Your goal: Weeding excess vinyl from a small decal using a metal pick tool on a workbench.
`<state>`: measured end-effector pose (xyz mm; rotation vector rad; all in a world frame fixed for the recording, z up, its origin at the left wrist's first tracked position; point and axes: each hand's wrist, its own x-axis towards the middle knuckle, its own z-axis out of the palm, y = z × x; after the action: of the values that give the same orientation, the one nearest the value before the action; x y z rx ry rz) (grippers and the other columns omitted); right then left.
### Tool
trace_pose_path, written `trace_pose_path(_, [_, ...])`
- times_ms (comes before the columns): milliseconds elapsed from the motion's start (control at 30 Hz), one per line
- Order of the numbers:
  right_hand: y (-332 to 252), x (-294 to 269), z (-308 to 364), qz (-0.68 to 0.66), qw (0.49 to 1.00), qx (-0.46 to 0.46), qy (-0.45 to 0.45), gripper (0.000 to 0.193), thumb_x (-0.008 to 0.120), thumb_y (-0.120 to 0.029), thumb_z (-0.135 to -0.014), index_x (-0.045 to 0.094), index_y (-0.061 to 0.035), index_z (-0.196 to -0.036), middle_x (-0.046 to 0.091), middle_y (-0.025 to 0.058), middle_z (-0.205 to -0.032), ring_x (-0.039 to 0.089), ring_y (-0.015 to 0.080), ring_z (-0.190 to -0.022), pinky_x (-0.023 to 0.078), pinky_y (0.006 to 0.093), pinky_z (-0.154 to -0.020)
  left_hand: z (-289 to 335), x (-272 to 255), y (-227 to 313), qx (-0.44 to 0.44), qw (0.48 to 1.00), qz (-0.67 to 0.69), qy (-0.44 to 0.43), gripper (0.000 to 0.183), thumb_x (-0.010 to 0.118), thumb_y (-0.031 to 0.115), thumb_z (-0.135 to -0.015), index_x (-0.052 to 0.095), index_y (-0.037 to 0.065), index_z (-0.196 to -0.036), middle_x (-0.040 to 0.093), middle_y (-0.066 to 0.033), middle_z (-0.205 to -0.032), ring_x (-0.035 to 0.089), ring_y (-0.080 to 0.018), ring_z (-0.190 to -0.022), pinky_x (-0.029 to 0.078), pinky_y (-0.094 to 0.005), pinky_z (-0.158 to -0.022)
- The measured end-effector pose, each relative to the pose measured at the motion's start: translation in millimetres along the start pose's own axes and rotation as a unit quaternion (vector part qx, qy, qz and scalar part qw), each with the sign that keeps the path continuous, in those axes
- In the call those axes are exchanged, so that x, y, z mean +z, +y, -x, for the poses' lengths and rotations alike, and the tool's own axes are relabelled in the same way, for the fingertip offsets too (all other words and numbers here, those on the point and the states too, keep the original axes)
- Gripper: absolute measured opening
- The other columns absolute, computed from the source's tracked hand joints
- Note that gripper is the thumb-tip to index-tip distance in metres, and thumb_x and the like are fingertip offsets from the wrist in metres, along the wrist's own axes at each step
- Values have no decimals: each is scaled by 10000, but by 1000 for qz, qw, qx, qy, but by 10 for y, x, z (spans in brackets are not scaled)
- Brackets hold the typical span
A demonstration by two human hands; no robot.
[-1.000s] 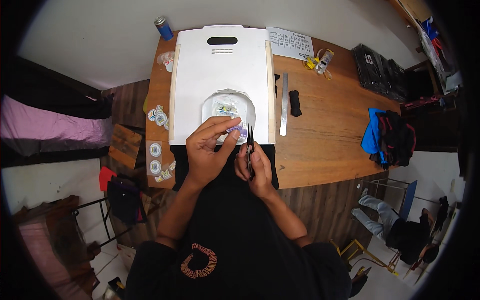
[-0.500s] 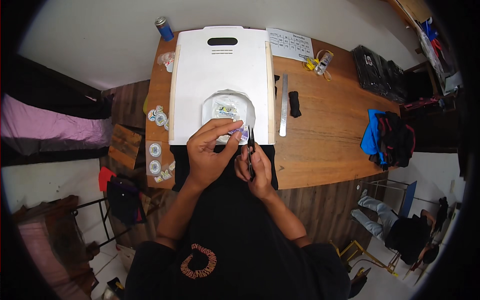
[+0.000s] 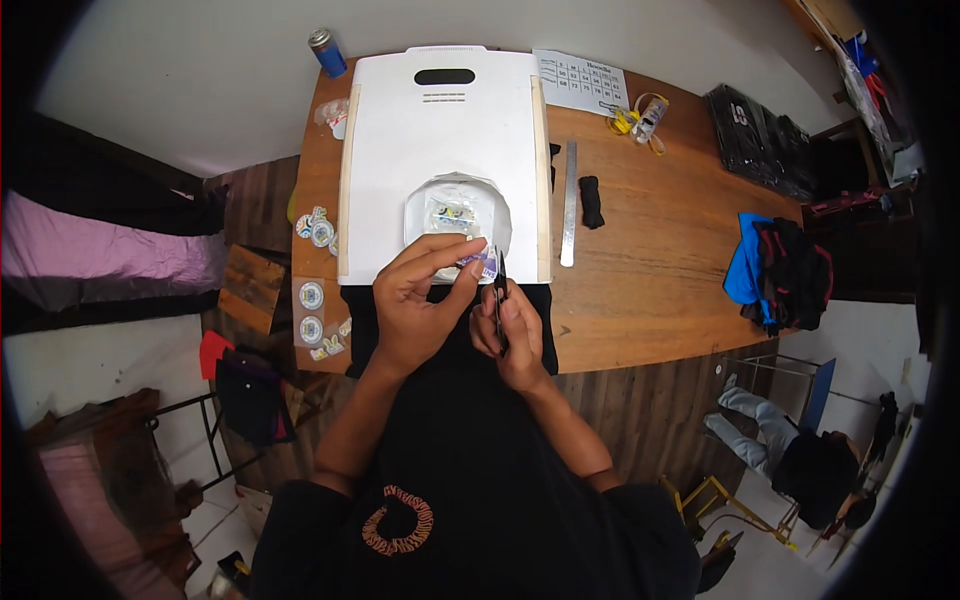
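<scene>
Between its thumb and fingertips my left hand (image 3: 415,305) pinches a small purple-and-white printed piece (image 3: 487,262), partly hidden by the fingers. My right hand (image 3: 515,335) is closed round black scissors (image 3: 502,290), whose blades point away from me at the right edge of the piece. Both hands are over the near edge of a large white board (image 3: 400,140). Just beyond the fingers is a white, many-sided dish (image 3: 500,215) with clear film scraps (image 3: 452,214) in it. Black cloth (image 3: 360,320) shows below the board.
Round stickers (image 3: 311,297) lie on the wooden table (image 3: 640,290) left of the board. To its right are a metal ruler (image 3: 569,205), a black roll (image 3: 591,203), a printed chart (image 3: 580,80) and folded clothes (image 3: 780,275). A blue can (image 3: 327,53) stands far left. Another person (image 3: 810,465) is at right.
The scissors' blades appear closer together at the edge of the printed piece. Both hands keep nearly the same place, and the view has shifted slightly.
</scene>
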<state>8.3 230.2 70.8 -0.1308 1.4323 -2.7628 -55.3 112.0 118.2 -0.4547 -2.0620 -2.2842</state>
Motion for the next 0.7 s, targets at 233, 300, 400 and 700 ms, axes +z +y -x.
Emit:
trace_pose_path(233, [4, -31, -12, 0, 1000, -5, 4, 293, 361, -319, -1026, 428, -46, -942, 314, -28, -580, 257, 51, -472, 243, 204, -446, -3, 21, 1, 9, 1000, -11, -6, 257, 645, -107, -821, 670, -52, -1070, 629, -133, -1034, 618, -146, -947, 504, -233, -826])
trace_pose_path(300, [3, -34, -9, 0, 1000, -4, 4, 291, 361, -318, -1026, 428, -47, -942, 314, -29, -581, 257, 51, -473, 242, 204, -447, -2, 21, -5, 9, 1000, -9, -7, 260, 648, -107, -819, 671, -49, -1071, 630, -134, -1035, 618, -147, -946, 504, -233, -825])
trace_pose_path(400, [-20, -19, -13, -1, 1000, -2, 4, 287, 362, -313, -1026, 429, -47, -943, 312, -31, -583, 256, 50, -476, 240, 204, -448, 10, 20, -6, 8, 1000, -9, -7, 265, 652, -106, -815, 673, -44, -1072, 630, -135, -1036, 620, -148, -945, 505, -233, -824])
trace_pose_path(700, [-32, -9, -17, 3, 1000, -5, 5, 272, 365, -295, -1027, 430, -45, -942, 308, -33, -587, 252, 47, -480, 236, 203, -450, 9, 18, -6, 11, 1000, -18, -11, 272, 658, -107, -808, 678, -35, -1069, 635, -134, -1027, 625, -152, -944, 505, -234, -822])
